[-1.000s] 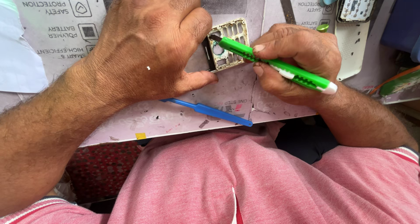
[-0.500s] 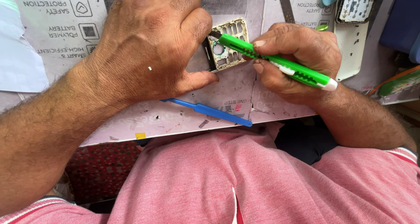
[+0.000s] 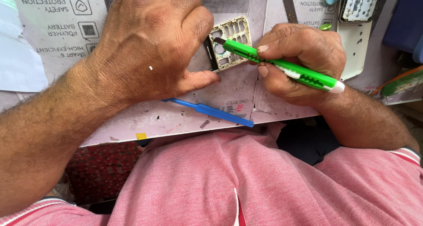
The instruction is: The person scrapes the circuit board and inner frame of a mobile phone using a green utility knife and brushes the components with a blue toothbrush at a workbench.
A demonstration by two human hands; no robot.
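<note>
My left hand [image 3: 150, 45] is closed over a small phone frame [image 3: 231, 43], a beige keypad housing with rows of open key slots, pressing it onto the work mat. My right hand [image 3: 299, 60] grips a green utility knife [image 3: 282, 66] with a white end cap. Its short blade tip rests on the frame's left edge, close to my left forefinger. Most of the frame's left part is hidden under my left hand.
A blue plastic pry tool [image 3: 211, 111] lies on the pale printed mat [image 3: 57, 27] near its front edge. A white phone body with an exposed circuit board [image 3: 359, 14] sits at the back right. Green and blue items lie at the far right [image 3: 403, 82].
The knife has shifted very slightly along the frame's edge; both hands stay in nearly the same place.
</note>
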